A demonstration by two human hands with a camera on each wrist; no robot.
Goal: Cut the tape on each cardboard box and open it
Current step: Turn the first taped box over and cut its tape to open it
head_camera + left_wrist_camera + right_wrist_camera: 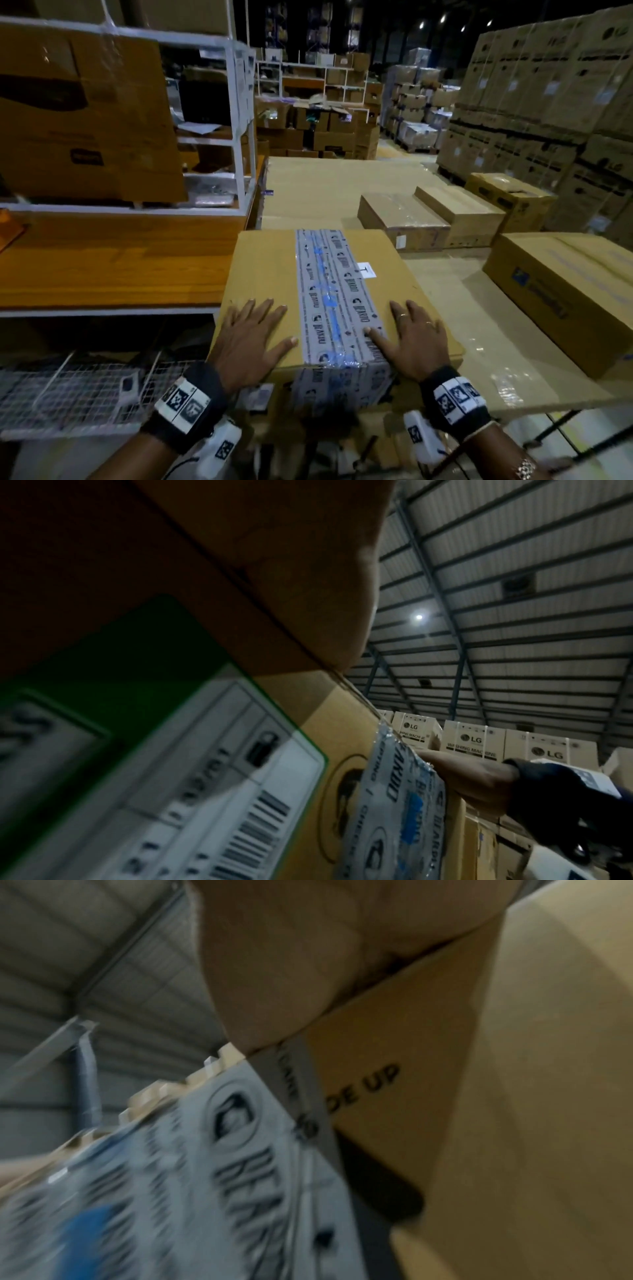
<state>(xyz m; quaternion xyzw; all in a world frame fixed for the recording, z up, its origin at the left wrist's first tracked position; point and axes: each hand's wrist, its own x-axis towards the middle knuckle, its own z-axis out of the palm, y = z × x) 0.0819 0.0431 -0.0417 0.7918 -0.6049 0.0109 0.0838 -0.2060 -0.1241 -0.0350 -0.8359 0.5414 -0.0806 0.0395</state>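
Both hands lie flat, fingers spread, on the near end of a sealed cardboard box [281, 274]: the left hand [251, 337] on bare cardboard, the right hand [409, 337] with its thumb on the grey printed tape [334, 291] running down the lid's middle. The box sits beside a wooden counter [113, 260]. Beyond it, closed cartons [402, 219] rest on flattened cardboard, with stacked boxes [548, 96] far behind.
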